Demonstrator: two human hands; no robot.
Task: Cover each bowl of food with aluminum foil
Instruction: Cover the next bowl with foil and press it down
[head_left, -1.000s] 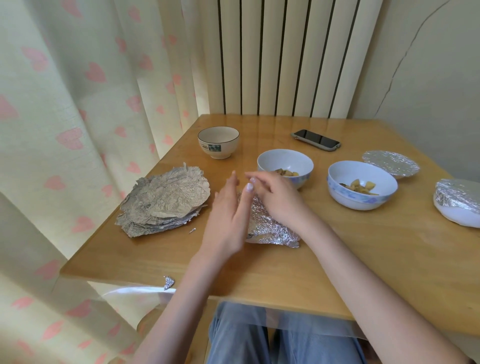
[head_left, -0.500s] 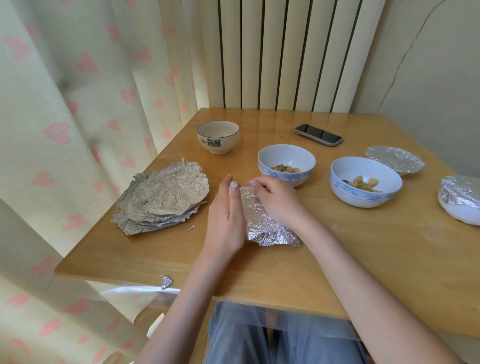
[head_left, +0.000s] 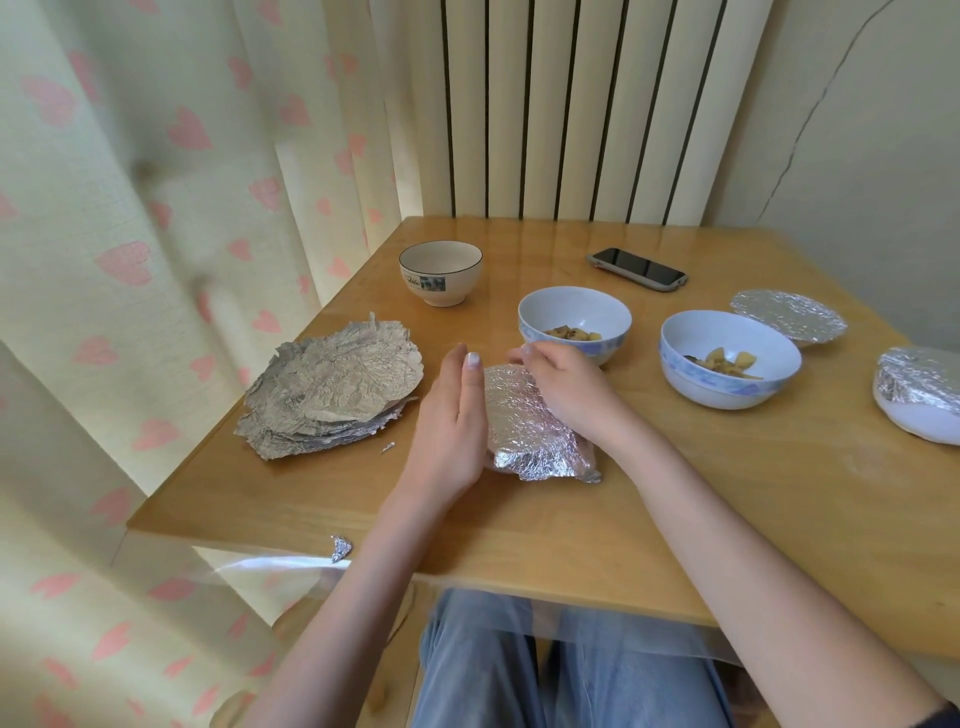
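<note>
Two hands are set on either side of a foil-wrapped bowl (head_left: 530, 421) near the front of the counter (head_left: 675, 493). The left hand (head_left: 454, 415) is held flat and nearly straight, palm pressed against the bowl's left side, apparently so that the foil is smoothed down against the rim. The right hand (head_left: 563, 387) is curved over the far right edge, its fingers bent onto the foil, most likely to crimp the sheet in place while the bowl is steadied. The foil on this bowl looks crinkled and shiny, pulled tight across the top, with a loose flap left sticking out at the near right corner.

Behind it, two blue-rimmed bowls (head_left: 574, 325) (head_left: 730, 358) with food inside are left uncovered. Two more covered bowls (head_left: 787, 317) (head_left: 919, 395) are seen at the right, so the work is judged roughly half done. A stack of foil sheets (head_left: 332, 387) is kept at the left within easy reach. A cream bowl (head_left: 440, 273) and a phone (head_left: 636, 268) lie farther back.
</note>
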